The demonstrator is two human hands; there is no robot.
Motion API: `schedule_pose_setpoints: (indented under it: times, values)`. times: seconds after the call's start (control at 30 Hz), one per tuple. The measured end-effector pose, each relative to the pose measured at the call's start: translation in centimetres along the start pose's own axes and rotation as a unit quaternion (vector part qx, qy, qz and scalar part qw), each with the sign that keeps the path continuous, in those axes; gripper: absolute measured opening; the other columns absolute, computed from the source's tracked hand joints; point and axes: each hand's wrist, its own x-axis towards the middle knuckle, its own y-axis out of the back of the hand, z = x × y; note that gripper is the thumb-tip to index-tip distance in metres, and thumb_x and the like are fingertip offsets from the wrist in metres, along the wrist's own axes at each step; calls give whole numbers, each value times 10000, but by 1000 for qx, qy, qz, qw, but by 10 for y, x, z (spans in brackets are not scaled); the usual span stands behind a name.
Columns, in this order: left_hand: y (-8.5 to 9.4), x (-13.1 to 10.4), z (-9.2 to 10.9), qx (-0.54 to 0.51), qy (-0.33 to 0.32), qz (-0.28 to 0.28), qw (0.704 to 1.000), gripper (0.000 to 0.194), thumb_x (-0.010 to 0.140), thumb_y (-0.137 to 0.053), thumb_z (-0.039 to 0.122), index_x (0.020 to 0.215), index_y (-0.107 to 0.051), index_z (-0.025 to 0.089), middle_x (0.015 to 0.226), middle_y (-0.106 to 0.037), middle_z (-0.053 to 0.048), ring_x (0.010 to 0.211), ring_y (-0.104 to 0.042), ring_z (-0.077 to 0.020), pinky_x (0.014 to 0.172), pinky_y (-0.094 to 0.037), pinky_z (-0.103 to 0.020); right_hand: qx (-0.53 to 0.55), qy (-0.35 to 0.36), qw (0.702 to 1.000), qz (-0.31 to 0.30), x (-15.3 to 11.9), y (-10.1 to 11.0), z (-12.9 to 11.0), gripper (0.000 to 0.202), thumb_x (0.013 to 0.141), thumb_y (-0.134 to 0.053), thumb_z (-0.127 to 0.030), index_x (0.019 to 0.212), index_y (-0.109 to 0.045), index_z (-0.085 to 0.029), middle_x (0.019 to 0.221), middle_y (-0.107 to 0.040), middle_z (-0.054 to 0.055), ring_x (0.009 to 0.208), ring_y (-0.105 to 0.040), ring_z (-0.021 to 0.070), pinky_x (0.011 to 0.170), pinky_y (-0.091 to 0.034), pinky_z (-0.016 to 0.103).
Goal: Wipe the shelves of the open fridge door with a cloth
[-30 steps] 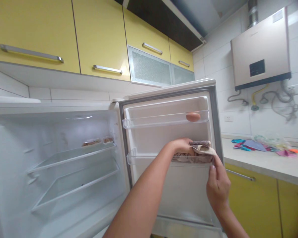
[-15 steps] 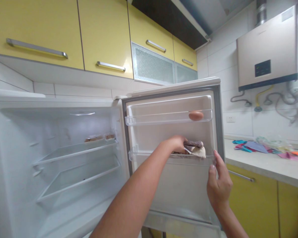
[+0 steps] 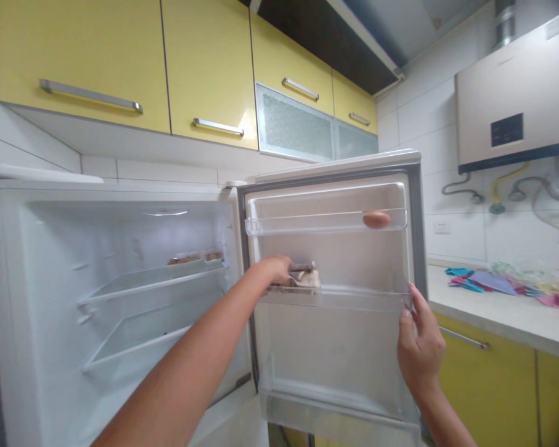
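Observation:
My left hand (image 3: pixel 277 269) is closed on a brown and cream bundle (image 3: pixel 309 277), which lies at the left part of the clear middle rack (image 3: pixel 354 300) of the fridge door. What exactly the bundle is, I cannot make out. At the right end of that rack, my right hand (image 3: pixel 420 341) grips the rack's edge between thumb and fingers. A brown egg (image 3: pixel 376 219) rests in the upper door rack (image 3: pixel 307 225), toward its right end.
The open fridge (image 3: pixel 16 279) has glass shelves, with small packages (image 3: pixel 185 258) on the upper one. Gloves and cloths (image 3: pixel 491 280) and plastic bags lie on the counter (image 3: pixel 466 303) at right. Yellow cabinets (image 3: pixel 209 68) hang above; a water heater (image 3: pixel 517 99) is at upper right.
My left hand has moved left along the middle door rack with the bundle. My right hand stays at the rack's right end. The whole view has shifted slightly.

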Motion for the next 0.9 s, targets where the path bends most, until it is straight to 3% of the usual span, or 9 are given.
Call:
schedule_pose_setpoints:
  times: [0.13, 0.3, 0.53, 0.7, 0.9]
  values:
    - [1, -9, -25, 0, 13, -7, 1000, 429, 678, -759, 401, 1049, -771, 185, 1050, -783, -137, 923, -713, -282, 818, -543, -351, -9, 16, 1000, -4, 1, 0, 3, 560, 964, -440, -432, 1458, -527, -182, 1447, -603, 166, 1297, -603, 325, 1093, -478, 552]
    - [-4, -1, -27, -53, -18, -33, 998, 333, 661, -757, 399, 933, -777, 206, 912, -782, -71, 828, -688, -234, 731, -523, -300, -9, 18, 1000, -16, 4, 0, 7, 563, 967, -442, -436, 1468, -513, -189, 1464, -589, 164, 1312, -590, 325, 1099, -475, 567]
    - [-10, 16, -26, -138, 22, -61, 988, 307, 592, -785, 432, 759, -723, 181, 810, -740, -65, 674, -647, -209, 583, -470, -300, -1, 8, 1000, -22, 5, -1, 8, 570, 968, -456, -430, 1480, -497, -183, 1479, -573, 174, 1313, -591, 324, 1070, -504, 554]
    - [-5, 22, -1, -188, -5, -81, 979, 376, 573, -786, 423, 860, -728, 188, 919, -760, -52, 779, -687, -223, 601, -486, -280, -2, -2, 1000, -25, 5, -1, 5, 581, 966, -446, -446, 1478, -498, -176, 1479, -571, 177, 1309, -591, 333, 1077, -490, 566]
    - [1, 35, 65, -252, -82, -94, 960, 501, 589, -777, 451, 1011, -732, 187, 1040, -759, -43, 915, -706, -241, 648, -530, -277, -9, 8, 1000, -28, 2, 3, 1, 569, 980, -417, -444, 1478, -496, -181, 1480, -573, 167, 1325, -576, 320, 1085, -473, 540]
